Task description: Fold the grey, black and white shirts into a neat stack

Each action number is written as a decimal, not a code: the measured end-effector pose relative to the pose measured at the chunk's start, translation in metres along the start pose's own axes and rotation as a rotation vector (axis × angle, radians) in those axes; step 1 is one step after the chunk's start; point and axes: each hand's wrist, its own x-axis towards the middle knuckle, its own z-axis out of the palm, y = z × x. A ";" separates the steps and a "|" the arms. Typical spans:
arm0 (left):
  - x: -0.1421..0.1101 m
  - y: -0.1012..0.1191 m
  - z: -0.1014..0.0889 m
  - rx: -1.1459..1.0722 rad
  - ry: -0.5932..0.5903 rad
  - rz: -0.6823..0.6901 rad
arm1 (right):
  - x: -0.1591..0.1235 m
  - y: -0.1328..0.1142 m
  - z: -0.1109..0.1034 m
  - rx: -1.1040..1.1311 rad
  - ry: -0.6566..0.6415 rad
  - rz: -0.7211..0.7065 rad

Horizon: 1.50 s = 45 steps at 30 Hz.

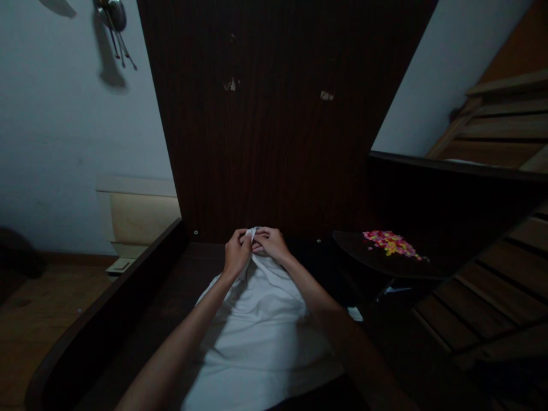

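A white cloth [261, 331], wrinkled and perhaps a garment, spreads over the dark wooden surface toward me. My left hand [237, 251] pinches its gathered far end between thumb and fingers. Close against it, my right hand [272, 244] grips the same bunched bit of fabric. The fingertips of both hands meet there, so part of the grip is hidden. Both forearms reach forward over the cloth.
A tall dark wooden panel [265, 131] rises behind my hands. On the left runs a raised dark edge [107, 308]. At right, small colourful pieces [393, 244] lie heaped on a curved dark shelf [355, 245]. Wooden slats [505, 125] stand farther right.
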 end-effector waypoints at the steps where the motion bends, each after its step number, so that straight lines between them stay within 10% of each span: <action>1: 0.000 0.000 0.000 -0.003 0.006 0.002 | 0.000 0.000 -0.001 0.004 -0.012 -0.011; 17: 0.000 -0.008 0.002 -0.355 -0.151 -0.041 | 0.001 0.004 -0.013 -0.202 -0.044 -0.163; 22: 0.002 -0.006 -0.002 -0.539 -0.244 -0.084 | 0.001 -0.014 -0.025 -0.574 0.014 -0.523; 25: 0.002 0.003 -0.007 -0.559 -0.261 -0.072 | 0.002 -0.027 -0.029 -0.604 -0.171 -0.640; 29: 0.006 0.015 -0.012 -0.524 -0.239 -0.011 | 0.006 -0.042 -0.031 -0.500 -0.375 -0.562; 45: 0.039 0.070 -0.033 -0.495 -0.030 0.264 | 0.015 -0.103 -0.022 -0.476 -0.280 -0.541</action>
